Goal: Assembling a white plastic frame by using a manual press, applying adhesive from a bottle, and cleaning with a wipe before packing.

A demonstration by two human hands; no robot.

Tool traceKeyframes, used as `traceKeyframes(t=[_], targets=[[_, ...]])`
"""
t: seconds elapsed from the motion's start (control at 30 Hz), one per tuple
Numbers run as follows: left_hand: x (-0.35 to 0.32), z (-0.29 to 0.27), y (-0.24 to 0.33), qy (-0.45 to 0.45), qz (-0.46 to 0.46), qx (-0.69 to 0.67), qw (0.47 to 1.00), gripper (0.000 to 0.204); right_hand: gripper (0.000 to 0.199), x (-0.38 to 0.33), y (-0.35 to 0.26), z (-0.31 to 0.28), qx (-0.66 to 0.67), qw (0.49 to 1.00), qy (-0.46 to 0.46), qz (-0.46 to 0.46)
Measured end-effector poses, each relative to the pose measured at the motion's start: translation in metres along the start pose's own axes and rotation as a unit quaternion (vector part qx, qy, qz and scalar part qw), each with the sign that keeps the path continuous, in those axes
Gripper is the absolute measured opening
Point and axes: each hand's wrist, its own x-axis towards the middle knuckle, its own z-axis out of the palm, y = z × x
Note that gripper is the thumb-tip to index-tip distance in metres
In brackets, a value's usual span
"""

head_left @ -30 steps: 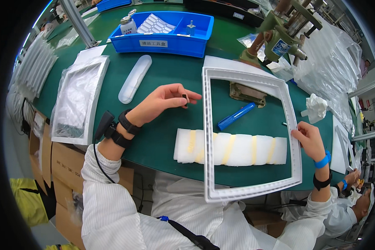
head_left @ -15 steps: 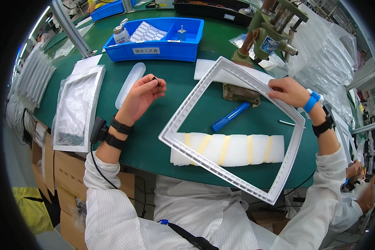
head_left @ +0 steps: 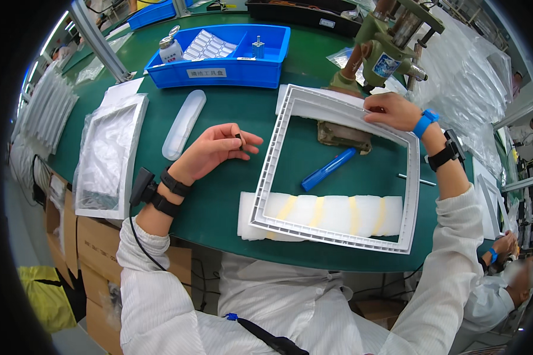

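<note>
Matt white plastic frame (head_left: 413,183); glossy blue plastic tray (head_left: 251,77).

L forearm (head_left: 154,222) in fr. lower L, slanting up & twd R. L hand (head_left: 222,145) up in front, thumb & index pinched tog., other fingers (head_left: 254,140) loosely extended twd R. R forearm (head_left: 454,178) up fr. lower R, leaning L. R hand (head_left: 394,111) turned inward, fingers curled in grip. R hand higher in view than L; hands well apart.
</note>
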Motion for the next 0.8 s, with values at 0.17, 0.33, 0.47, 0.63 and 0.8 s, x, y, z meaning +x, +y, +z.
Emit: traceKeyframes(t=[0.17,0.33,0.47,0.63,0.8], targets=[[-0.008,-0.005,0.012,0.026,-0.054,0.062,0.996,0.009,0.028,0.008,-0.011,0.006,0.003,0.997,0.030,0.068],[-0.044,-0.009,0.049,-0.059,-0.177,0.135,0.973,0.007,0.037,-0.025,-0.013,0.007,0.029,0.988,0.143,0.051],[-0.060,0.021,0.045,-0.111,-0.257,0.140,0.950,0.006,0.032,-0.055,-0.001,0.018,0.034,0.985,0.160,0.057],[-0.065,0.037,0.026,-0.024,-0.224,0.114,0.968,0.005,0.026,-0.052,0.003,0.018,0.059,0.984,0.146,0.082],[-0.056,0.053,0.023,-0.012,-0.148,0.273,0.950,0.006,0.026,-0.047,0.004,0.011,0.045,0.983,0.170,0.053]])
